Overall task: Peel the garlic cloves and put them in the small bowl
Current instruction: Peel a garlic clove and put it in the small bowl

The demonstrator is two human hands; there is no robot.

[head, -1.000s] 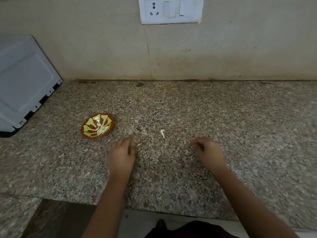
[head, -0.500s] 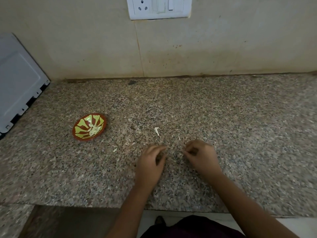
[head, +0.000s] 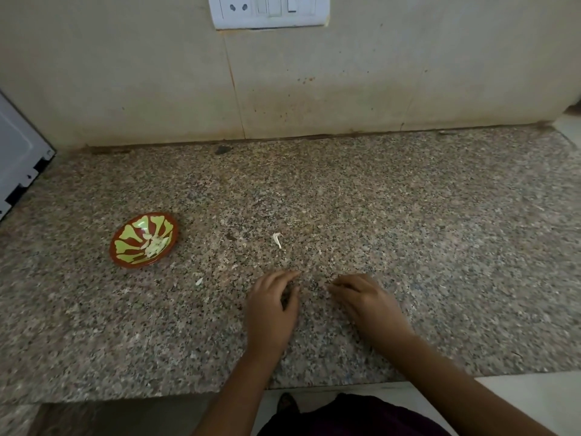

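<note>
The small red bowl (head: 125, 259) with a yellow-green pattern sits on the granite counter at the left, with several pale peeled garlic cloves (head: 155, 243) inside. My left hand (head: 272, 306) rests on the counter near the front edge; its fingers are loosely curved, the thumb stands apart and nothing shows in it. My right hand (head: 364, 298) lies just to the right, fingers curled down towards the left hand. Whatever is under its fingertips is hidden. A white scrap of garlic skin (head: 277, 239) lies beyond the hands.
A smaller pale scrap (head: 199, 281) lies between the bowl and my left hand. A white appliance (head: 19, 158) stands at the far left. The wall with a switch plate (head: 270, 9) closes the back. The counter's front edge (head: 188, 393) runs below my wrists.
My left hand has come back from beside the bowl to the right and now sits close to my right hand. The camera view has shifted, and the right hand has hardly moved.
</note>
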